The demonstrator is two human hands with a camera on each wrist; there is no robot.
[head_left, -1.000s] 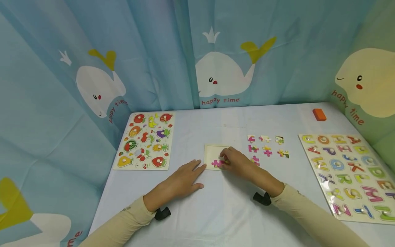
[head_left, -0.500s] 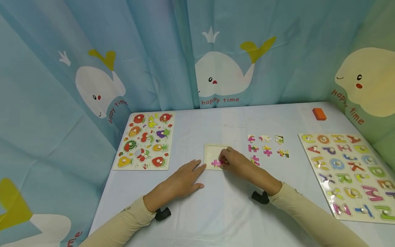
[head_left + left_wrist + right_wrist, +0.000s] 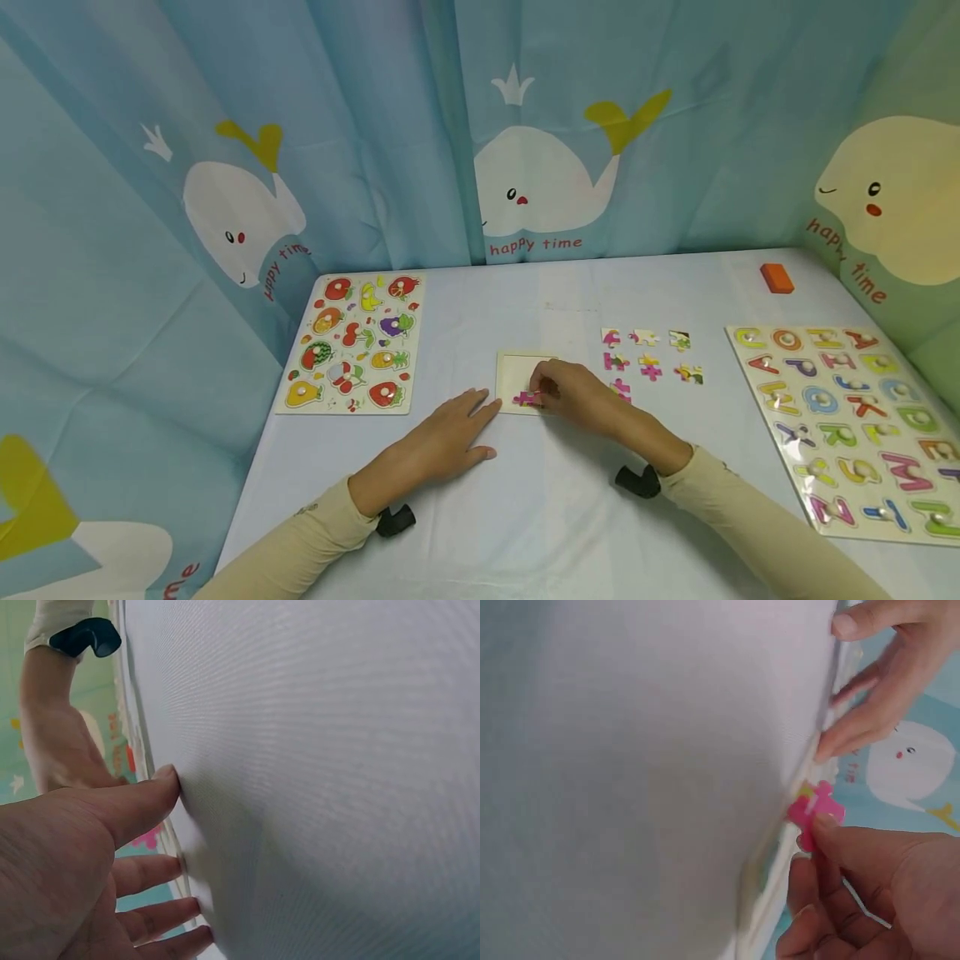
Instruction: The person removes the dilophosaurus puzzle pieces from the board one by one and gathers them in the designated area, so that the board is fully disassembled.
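Note:
Over the lower part of a small pale puzzle tray (image 3: 517,365), my right hand (image 3: 583,398) pinches a pink jigsaw piece (image 3: 823,808) between thumb and fingers. The piece stands tilted in the right wrist view, with a bit of yellow-green on it. My left hand (image 3: 450,435) lies on the white table with its fingers spread, a fingertip at the tray's left edge. In the left wrist view the left thumb and fingers (image 3: 154,919) are extended against the tabletop. The right hand hides the tray's lower right part.
Several loose jigsaw pieces (image 3: 649,367) lie in rows right of the tray. A fruit peg board (image 3: 416,287) is at the left, a letter board (image 3: 757,392) at the right. An orange block (image 3: 777,278) sits near the back right corner. Curtains (image 3: 420,167) surround the table.
My right hand has shifted slightly and its fingers have changed position. The pink jigsaw piece has tilted and now looks narrower in the head view. My left hand has stayed in place.

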